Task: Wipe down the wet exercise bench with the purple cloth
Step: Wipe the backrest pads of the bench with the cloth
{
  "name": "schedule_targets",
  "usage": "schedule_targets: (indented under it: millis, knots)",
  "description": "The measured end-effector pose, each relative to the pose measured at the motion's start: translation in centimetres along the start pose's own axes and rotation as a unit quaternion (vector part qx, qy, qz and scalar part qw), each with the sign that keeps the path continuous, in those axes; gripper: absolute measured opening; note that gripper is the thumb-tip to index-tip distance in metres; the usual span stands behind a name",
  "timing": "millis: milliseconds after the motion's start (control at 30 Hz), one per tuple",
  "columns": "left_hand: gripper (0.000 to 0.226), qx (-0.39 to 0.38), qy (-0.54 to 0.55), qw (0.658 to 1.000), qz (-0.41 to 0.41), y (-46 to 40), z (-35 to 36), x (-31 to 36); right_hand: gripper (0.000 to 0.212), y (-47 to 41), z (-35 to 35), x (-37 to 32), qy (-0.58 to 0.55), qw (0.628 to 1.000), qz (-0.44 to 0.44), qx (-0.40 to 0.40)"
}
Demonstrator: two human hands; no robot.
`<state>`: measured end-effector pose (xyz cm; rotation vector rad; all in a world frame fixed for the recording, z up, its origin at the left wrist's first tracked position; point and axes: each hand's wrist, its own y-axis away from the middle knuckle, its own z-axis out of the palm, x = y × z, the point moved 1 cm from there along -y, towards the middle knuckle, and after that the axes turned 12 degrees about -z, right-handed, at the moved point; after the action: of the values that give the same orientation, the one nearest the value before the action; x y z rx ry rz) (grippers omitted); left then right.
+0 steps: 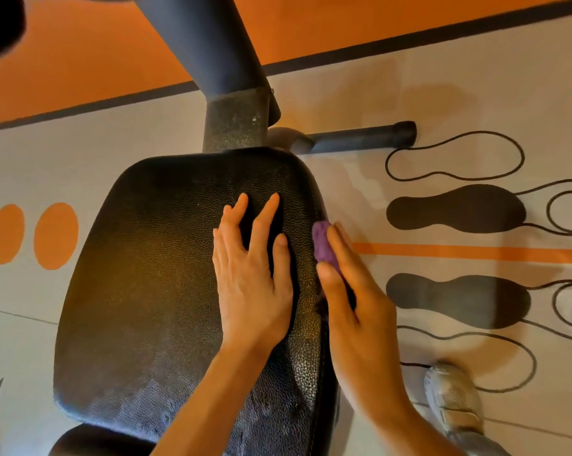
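A black padded bench seat (pixel 153 274) with a pebbled leather surface fills the middle of the view. My left hand (pixel 251 271) lies flat on its right half, fingers spread, holding nothing. My right hand (pixel 353 301) presses a bunched purple cloth (pixel 324 245) against the seat's right side edge; only the cloth's upper part shows past my fingers. Dull wet patches show on the near end of the seat.
A dark metal post (pixel 225 80) rises from the far end of the seat, with a foot bar (pixel 360 138) reaching right. The grey floor (pixel 409 93) carries printed shoe prints (pixel 455 209), orange ovals (pixel 56 236) and an orange band. My grey shoe (pixel 452 396) stands at lower right.
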<state>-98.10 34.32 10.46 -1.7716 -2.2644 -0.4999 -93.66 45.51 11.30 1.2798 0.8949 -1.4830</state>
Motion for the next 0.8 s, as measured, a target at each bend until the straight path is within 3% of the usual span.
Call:
schedule_targets:
  millis: [100,167,267,333,433,567,600,733,800]
  knots:
    - [0.046,0.001,0.005,1.0,-0.004,0.0,0.0,0.1,0.028,-6.8,0.9,2.6,0.062,0.998,0.007,-0.022]
    - [0.046,0.002,0.004,1.0,-0.005,0.0,0.1,0.1,0.026,-10.1,1.2,3.5,0.041,0.998,0.029,-0.031]
    - [0.046,-0.002,0.004,1.0,-0.013,0.0,0.0,0.1,0.035,-5.0,0.1,3.1,0.017,0.999,0.024,-0.033]
    - [0.047,-0.006,0.012,1.0,-0.018,0.1,-0.1,0.1,0.038,-1.1,-0.6,0.9,0.063,0.997,-0.006,-0.038]
    - [0.046,-0.005,0.012,1.0,-0.019,0.0,-0.1,0.2,0.032,-5.1,0.0,2.0,0.101,0.992,-0.036,-0.068]
    - [0.046,-0.008,0.009,1.0,-0.021,0.0,-0.2,0.4,0.03,-13.5,1.5,4.8,0.036,0.989,0.118,-0.079]
    - [0.046,-0.009,0.009,1.0,-0.021,0.1,-0.2,0.4,0.03,-12.5,1.3,4.5,0.051,0.989,0.108,-0.088]
    - [0.048,-0.009,0.009,1.0,-0.024,0.0,-0.1,0.4,0.042,-5.5,0.6,1.3,0.178,0.972,-0.091,-0.123]
    - [0.048,-0.014,0.003,1.0,-0.024,0.1,-0.1,0.5,0.037,-8.2,1.3,2.0,0.199,0.967,-0.089,-0.131]
